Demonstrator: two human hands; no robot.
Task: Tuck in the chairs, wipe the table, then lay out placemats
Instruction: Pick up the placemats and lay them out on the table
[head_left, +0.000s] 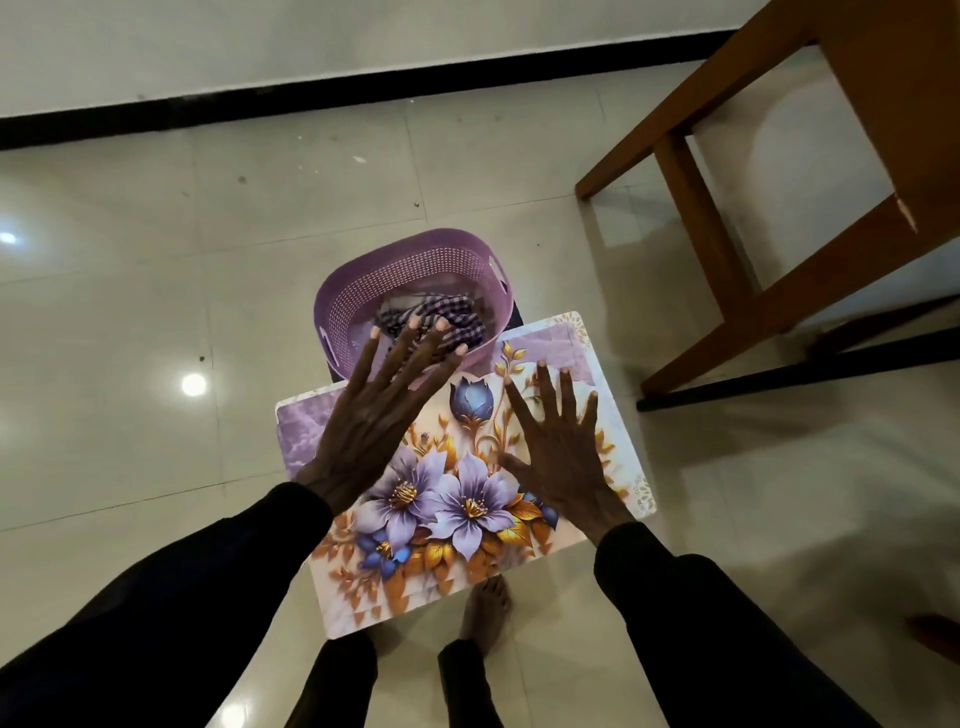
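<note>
My left hand (375, 415) spread over far-left corner of mats (470, 506) | my right hand (563, 457) spread near right edge | basket (363, 283) beyond holds cloth (449, 312)

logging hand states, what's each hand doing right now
left hand: open, fingers spread, holding nothing
right hand: open, fingers spread over the placemat

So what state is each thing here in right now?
left hand: open, fingers spread above placemats and basket.
right hand: open, fingers spread above placemats.
placemats: stacked flat, floral side up.
basket: upright, holding checked cloth.
checked cloth: crumpled inside basket.
</note>
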